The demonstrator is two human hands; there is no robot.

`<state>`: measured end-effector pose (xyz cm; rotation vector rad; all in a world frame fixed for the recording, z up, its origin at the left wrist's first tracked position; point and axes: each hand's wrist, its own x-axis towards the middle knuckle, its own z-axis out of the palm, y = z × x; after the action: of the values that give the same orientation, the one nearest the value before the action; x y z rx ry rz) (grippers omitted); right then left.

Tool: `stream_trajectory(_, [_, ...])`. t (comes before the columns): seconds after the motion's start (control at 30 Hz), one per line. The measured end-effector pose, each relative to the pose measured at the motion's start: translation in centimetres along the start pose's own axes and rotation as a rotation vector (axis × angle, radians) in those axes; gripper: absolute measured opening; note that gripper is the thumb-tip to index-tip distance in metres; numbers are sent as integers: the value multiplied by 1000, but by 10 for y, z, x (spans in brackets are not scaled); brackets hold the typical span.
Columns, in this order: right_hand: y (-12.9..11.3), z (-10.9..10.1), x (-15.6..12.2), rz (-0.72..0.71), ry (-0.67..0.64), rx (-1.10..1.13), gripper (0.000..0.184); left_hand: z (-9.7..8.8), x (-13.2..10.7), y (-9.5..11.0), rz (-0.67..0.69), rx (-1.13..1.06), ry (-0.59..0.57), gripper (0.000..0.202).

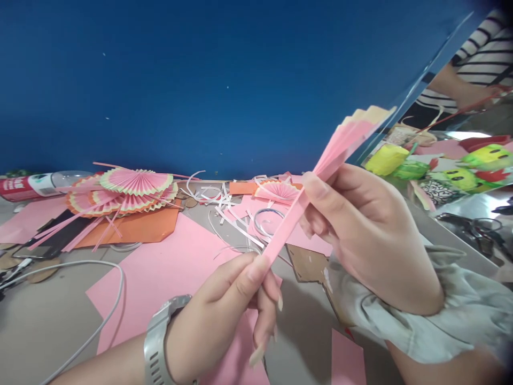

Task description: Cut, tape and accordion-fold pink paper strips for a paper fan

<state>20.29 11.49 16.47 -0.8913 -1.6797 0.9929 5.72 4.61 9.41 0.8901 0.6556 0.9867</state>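
Observation:
Both hands hold one pleated pink paper fan (pixel 340 141) with a cream edge, tilted up to the right above the table. My right hand (pixel 360 230) pinches it near the middle, thumb in front, where the folds press together. Above that grip the pleats spread out. My left hand (pixel 228 299), with a grey watch on the wrist, pinches the narrow lower end between thumb and fingers. Beneath the hands lie pink paper sheets (pixel 160 283). Behind them sits a small pleated pink fan (pixel 276 191) with an orange edge.
Finished-looking paper rosettes (pixel 136 182) lie on orange paper at left, beside a bottle (pixel 40 184) and a phone (pixel 50 235). White paper strips (pixel 224 198) and a grey cable (pixel 120 278) cross the table. A blue partition (pixel 224 96) stands behind; a person in stripes (pixel 476 69) is at right.

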Motion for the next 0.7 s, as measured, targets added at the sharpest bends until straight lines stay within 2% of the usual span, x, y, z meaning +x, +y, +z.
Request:
stream_trajectory(0.1, [-2,0,-1,11,10,69,22,0,1,5,20,60,-17,33])
stream_trajectory(0.2, [-1,0,-2,9,34,120,21,1,-1,14,113,365,99,30])
stream_trajectory(0.27, [3,1,-1,14,-1,148,23,1,-2,19,183,530,161,29])
stream_trajectory(0.3, [6,3,-1,28,-79,144,25,1,-3,20,202,582,173,29])
stream_trajectory(0.4, [14,9,0,66,-500,89,27,-2,-4,21,233,692,170,31])
stream_trajectory(0.47, [17,13,-1,75,-677,62,28,-4,-3,22,252,773,190,31])
stream_trajectory(0.6, [16,17,0,211,-673,87,41,-7,-1,26,235,964,177,32])
stream_trajectory(0.7, [15,15,2,352,-716,122,46,-8,0,27,231,993,146,33])
